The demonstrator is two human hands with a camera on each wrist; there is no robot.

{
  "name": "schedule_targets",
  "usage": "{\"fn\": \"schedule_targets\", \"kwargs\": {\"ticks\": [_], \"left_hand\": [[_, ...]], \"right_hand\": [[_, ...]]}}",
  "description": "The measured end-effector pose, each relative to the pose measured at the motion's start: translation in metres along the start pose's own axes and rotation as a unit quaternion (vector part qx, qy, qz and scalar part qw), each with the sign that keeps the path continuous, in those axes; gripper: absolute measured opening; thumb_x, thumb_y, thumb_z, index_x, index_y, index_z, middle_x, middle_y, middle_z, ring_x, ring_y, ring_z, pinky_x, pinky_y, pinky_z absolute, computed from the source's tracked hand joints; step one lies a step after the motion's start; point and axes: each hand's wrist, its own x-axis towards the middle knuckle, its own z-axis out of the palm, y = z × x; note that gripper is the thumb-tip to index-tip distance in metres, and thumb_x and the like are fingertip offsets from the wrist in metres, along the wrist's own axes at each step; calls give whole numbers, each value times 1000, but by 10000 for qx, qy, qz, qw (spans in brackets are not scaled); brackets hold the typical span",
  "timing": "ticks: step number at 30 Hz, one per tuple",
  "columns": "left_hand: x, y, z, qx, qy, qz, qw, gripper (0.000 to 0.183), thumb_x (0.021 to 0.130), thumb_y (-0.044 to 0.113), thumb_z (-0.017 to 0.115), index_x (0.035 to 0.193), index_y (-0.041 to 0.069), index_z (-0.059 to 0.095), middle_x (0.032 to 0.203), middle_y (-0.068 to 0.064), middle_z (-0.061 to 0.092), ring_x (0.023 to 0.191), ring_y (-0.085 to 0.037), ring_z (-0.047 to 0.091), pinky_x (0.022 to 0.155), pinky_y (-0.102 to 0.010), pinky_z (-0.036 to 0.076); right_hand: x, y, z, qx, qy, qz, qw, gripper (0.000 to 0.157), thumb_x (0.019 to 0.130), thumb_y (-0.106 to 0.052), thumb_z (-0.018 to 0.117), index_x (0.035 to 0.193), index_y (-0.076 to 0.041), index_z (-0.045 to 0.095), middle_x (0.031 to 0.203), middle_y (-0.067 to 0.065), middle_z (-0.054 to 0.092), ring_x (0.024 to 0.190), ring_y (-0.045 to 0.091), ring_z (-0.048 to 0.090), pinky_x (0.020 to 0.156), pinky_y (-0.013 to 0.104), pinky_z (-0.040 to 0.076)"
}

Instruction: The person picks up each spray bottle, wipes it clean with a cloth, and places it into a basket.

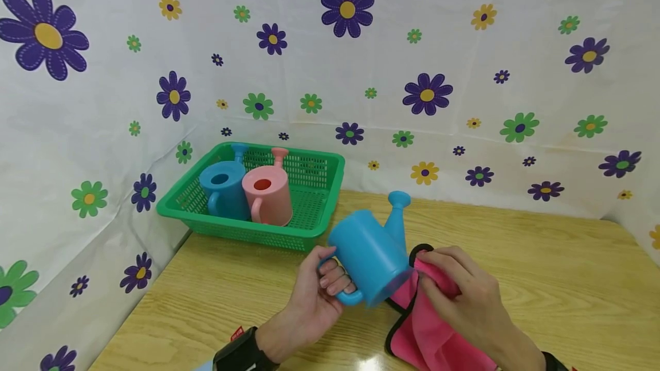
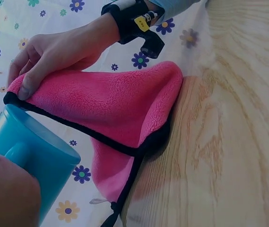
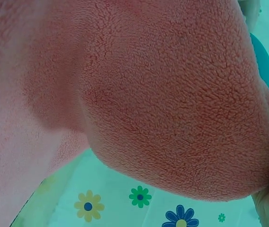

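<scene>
A blue watering can (image 1: 368, 256) is held up tilted over the table, its spout toward the back. My left hand (image 1: 322, 296) grips it by the handle, fingers curled through the loop. With my right hand (image 1: 464, 293) I pinch a pink cloth (image 1: 433, 325) with black edging, right at the can's base. The rest of the cloth hangs down to the tabletop. In the left wrist view the cloth (image 2: 106, 104) drapes from the right hand (image 2: 54, 56), beside the blue can (image 2: 35, 156). Cloth (image 3: 172, 94) fills most of the right wrist view.
A green basket (image 1: 247, 235) stands at the back left of the wooden table (image 1: 541, 268). Inside it are another blue watering can (image 1: 227, 188) and a pink watering can (image 1: 270, 196), side by side. A flower-printed sheet (image 1: 309, 62) hangs behind and along the left.
</scene>
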Motion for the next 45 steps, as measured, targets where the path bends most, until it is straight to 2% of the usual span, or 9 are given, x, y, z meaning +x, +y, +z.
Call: {"fn": "schedule_targets", "kwargs": {"ticks": [4, 12, 20, 29, 36, 45], "left_hand": [[0, -1, 0, -212, 70, 14, 9998, 40, 89, 21, 53, 55, 18, 31, 45, 7, 29, 38, -7, 32, 50, -22, 34], [0, -1, 2, -298, 126, 118, 9994, 41, 89, 22, 52, 55, 18, 30, 46, 7, 26, 38, -8, 31, 51, -24, 34], [-2, -2, 2, -326, 223, 87, 9992, 40, 88, 23, 52, 55, 19, 31, 46, 7, 26, 38, -8, 31, 51, -24, 34], [0, -4, 4, -437, 199, 127, 9988, 40, 88, 21, 51, 54, 18, 32, 44, 7, 29, 38, -9, 32, 50, -24, 35], [1, -6, 6, -562, 265, 119, 9980, 40, 89, 22, 51, 54, 18, 31, 44, 7, 28, 38, -9, 31, 50, -24, 34], [1, -6, 9, -639, 361, 210, 9971, 40, 89, 20, 50, 54, 18, 30, 44, 7, 27, 38, -9, 30, 50, -25, 34]], "right_hand": [[0, 1, 3, 118, 57, -168, 9998, 32, 93, -27, 55, 95, 0, 72, 88, 7, 67, 72, 14, 64, 70, 15, 58], [-2, 1, 9, 251, 101, -282, 9992, 24, 88, -20, 60, 93, 0, 71, 86, 7, 68, 71, 14, 63, 67, 17, 59], [-4, -1, 11, 240, -226, -91, 9994, 24, 88, -22, 59, 96, -2, 71, 89, 5, 68, 72, 13, 64, 66, 20, 60], [-3, -7, 12, 295, -405, -97, 9987, 34, 95, -33, 55, 96, -2, 69, 89, 6, 67, 72, 15, 65, 61, 30, 62], [-6, -13, 14, 314, -846, 94, 9959, 38, 96, -39, 51, 99, -5, 68, 92, 5, 67, 77, 15, 65, 61, 36, 62], [-7, -20, 22, 176, -821, -465, 9954, 34, 97, -37, 50, 96, -10, 70, 92, 0, 67, 81, 11, 62, 63, 31, 61]]}}
